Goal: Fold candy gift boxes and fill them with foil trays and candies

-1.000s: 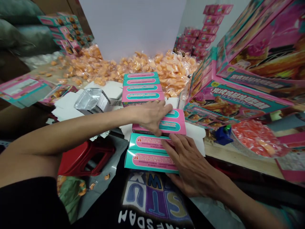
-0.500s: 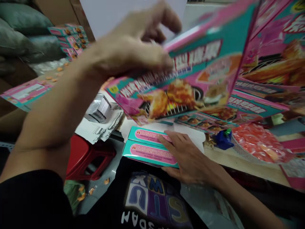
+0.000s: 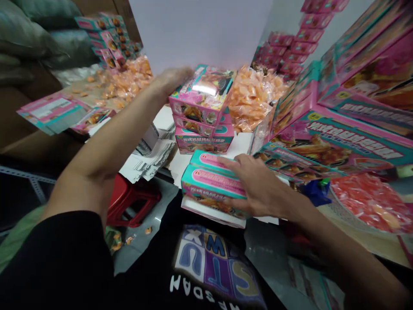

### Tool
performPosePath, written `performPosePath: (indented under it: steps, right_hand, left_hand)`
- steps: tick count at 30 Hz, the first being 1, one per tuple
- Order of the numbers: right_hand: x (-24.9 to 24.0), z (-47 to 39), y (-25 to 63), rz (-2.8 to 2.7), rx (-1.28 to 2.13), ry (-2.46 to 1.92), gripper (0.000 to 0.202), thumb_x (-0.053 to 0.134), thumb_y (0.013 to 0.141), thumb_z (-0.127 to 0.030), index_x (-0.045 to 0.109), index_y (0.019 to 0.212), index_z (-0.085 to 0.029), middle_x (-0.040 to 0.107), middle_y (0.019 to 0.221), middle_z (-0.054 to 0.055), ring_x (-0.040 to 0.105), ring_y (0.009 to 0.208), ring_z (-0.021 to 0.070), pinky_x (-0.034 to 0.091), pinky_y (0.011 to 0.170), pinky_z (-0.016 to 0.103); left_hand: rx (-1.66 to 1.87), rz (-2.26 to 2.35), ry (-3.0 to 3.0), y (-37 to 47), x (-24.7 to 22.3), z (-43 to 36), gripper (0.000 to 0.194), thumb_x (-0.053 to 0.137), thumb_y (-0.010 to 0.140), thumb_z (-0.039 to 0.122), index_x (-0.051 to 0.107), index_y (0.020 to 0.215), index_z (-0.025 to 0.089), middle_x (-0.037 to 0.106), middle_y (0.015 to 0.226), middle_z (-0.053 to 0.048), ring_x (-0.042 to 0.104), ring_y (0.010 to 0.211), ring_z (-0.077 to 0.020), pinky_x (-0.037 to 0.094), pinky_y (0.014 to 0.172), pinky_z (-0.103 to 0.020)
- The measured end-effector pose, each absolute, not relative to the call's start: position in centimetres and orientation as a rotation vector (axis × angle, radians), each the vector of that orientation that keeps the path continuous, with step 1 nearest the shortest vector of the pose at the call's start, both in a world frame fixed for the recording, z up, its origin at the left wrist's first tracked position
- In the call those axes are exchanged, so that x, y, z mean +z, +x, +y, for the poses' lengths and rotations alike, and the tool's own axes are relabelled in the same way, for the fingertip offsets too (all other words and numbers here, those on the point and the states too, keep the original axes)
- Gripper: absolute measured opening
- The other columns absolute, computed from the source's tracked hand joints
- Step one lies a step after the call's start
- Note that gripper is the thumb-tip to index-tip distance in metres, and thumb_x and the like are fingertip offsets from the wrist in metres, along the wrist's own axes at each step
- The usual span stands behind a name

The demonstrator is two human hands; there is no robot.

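My left hand (image 3: 177, 79), blurred, is at the far left edge of a pink-and-teal printed food box (image 3: 211, 88), its fingers mostly hidden. That box sits slightly askew over a small stack of boxes (image 3: 204, 140) in front of me. Close to my body are two teal-topped boxes (image 3: 214, 178) side by side, with pink warning labels upward. My right hand (image 3: 258, 185) grips them at their right end, fingers over the top and thumb against the near side. A white flap or sheet (image 3: 213, 211) shows beneath their near edge.
Piles of orange packets (image 3: 248, 94) lie behind the stack. Large printed cartons (image 3: 338, 137) stand on the right, beside a basket of red packets (image 3: 371, 202). White flat card (image 3: 151, 157) is stacked left of centre, above a red stool (image 3: 132, 200).
My left hand has carried its box forward, away from the camera, onto the stack. The two boxes under my right hand have shifted slightly right and now show their printed near side.
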State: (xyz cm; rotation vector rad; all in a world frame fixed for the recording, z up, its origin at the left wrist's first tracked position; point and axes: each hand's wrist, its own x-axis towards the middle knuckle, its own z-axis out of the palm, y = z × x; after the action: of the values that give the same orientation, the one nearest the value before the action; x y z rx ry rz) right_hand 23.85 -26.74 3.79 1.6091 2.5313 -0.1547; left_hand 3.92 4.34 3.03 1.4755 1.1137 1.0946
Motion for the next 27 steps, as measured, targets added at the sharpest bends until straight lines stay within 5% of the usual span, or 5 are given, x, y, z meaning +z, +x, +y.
performPosePath:
  steps: [4,11,14,23,27]
  right_hand:
    - [4.5,-24.9,26.3,2.537,0.004,1.716,0.099,0.065,0.098,-0.072,0.04,0.176,-0.017,0.063,0.122,0.02,0.06,0.104,0.0386,0.047,0.09,0.047]
    - [3.2,-23.0,27.0,2.573,0.146,1.469,0.1,0.065,0.094,-0.072,0.04,0.174,-0.016,0.064,0.126,0.022,0.059,0.105,0.04,0.043,0.089,0.046]
    - [2.0,-22.5,27.3,2.551,0.241,1.458,0.097,0.061,0.097,-0.069,0.04,0.174,-0.015,0.064,0.124,0.023,0.06,0.105,0.0401,0.044,0.087,0.045]
    - [3.8,-23.7,26.8,2.663,0.104,1.701,0.077,0.046,0.11,-0.06,0.04,0.172,-0.016,0.047,0.17,0.029,0.049,0.153,0.0504,0.045,0.117,0.07]
    - [5.0,-16.9,25.5,2.858,-0.25,2.238,0.068,0.034,0.111,-0.066,0.062,0.152,-0.019,0.06,0.158,0.023,0.047,0.154,0.0523,0.04,0.122,0.075]
  left_hand:
    - [1.574,1.111,1.809,1.1,5.0,-1.4,0.017,0.075,0.099,0.02,0.067,0.084,0.018,0.065,0.078,0.003,0.062,0.083,-0.0128,0.05,0.085,-0.028]
    - [1.438,0.808,2.184,-4.4,2.6,-14.0,0.016,0.064,0.099,0.022,0.068,0.083,0.022,0.064,0.076,0.003,0.056,0.069,-0.0125,0.043,0.07,-0.03]
    - [1.502,0.807,1.965,-5.0,0.3,-12.4,0.004,0.069,0.092,0.024,0.072,0.093,0.021,0.071,0.082,0.0,0.061,0.072,-0.0143,0.045,0.069,-0.031]
    - [1.104,1.1,1.139,-5.6,-1.2,0.8,0.047,0.082,0.083,0.062,0.064,0.102,0.024,0.071,0.088,-0.002,0.061,0.085,-0.0169,0.053,0.082,-0.037]
    - [0.873,1.074,1.088,-2.9,-1.2,3.6,0.071,0.078,0.077,0.083,0.069,0.11,0.02,0.07,0.075,-0.008,0.07,0.094,-0.0296,0.059,0.089,-0.048]
